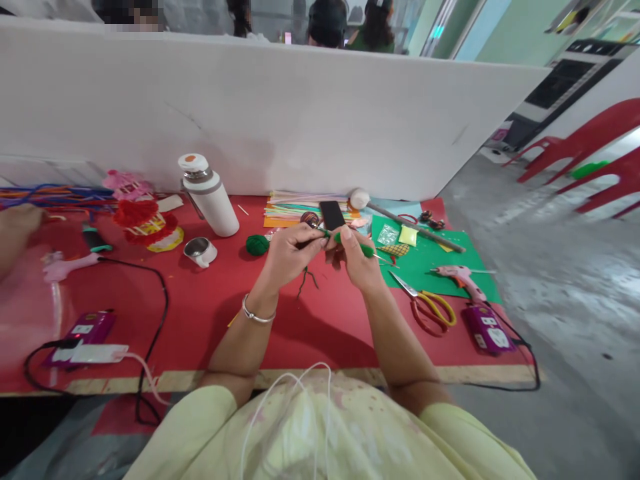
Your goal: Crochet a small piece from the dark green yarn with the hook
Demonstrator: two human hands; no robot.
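Note:
Above the middle of the red table my two hands nearly touch. My left hand (293, 252) is closed, thumb and fingers pinching dark green yarn (325, 233); a strand of it hangs below. In my right hand (356, 257) is a green-handled tool (367, 251) with a thin metal shaft, fingers wrapped round it. A dark striped round item (310, 219) shows just behind my left fingers. The ball of green yarn (257, 245) lies left of my left hand. Behind my hands is a black phone (332, 215).
A white bottle (215, 203) and metal cup (200, 252) stand left. Scissors (430, 312), a glue gun (463, 279) and a stick (425, 231) lie right. Another person's hand (19, 230) is far left. A purple power strip (487, 330) sits at the right edge.

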